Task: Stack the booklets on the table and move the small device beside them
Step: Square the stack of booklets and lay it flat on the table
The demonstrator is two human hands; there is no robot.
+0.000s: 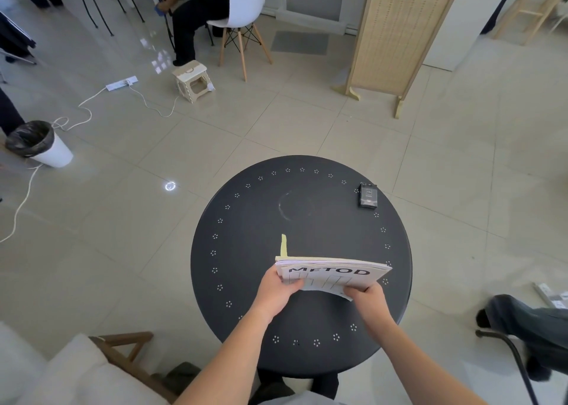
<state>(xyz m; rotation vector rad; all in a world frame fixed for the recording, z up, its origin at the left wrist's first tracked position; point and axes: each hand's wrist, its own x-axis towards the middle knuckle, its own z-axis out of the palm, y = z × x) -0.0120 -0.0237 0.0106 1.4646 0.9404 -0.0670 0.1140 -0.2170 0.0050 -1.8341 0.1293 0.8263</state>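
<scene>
A bundle of white booklets (333,271), the top one printed "METOD", is held tilted above the near half of the round black table (246,245). My left hand (276,291) grips its left edge and my right hand (367,297) grips its lower right corner. A yellowish sheet sticks up at the bundle's far left corner. The small black device (368,195) lies flat near the table's far right rim, well apart from the booklets.
A wooden-armed chair with a white cushion (92,364) stands at the near left. A person's leg and a black chair frame (528,324) are at the right. Farther off are a white bin (40,145), a small stool (193,80), floor cables and a folding screen (396,36).
</scene>
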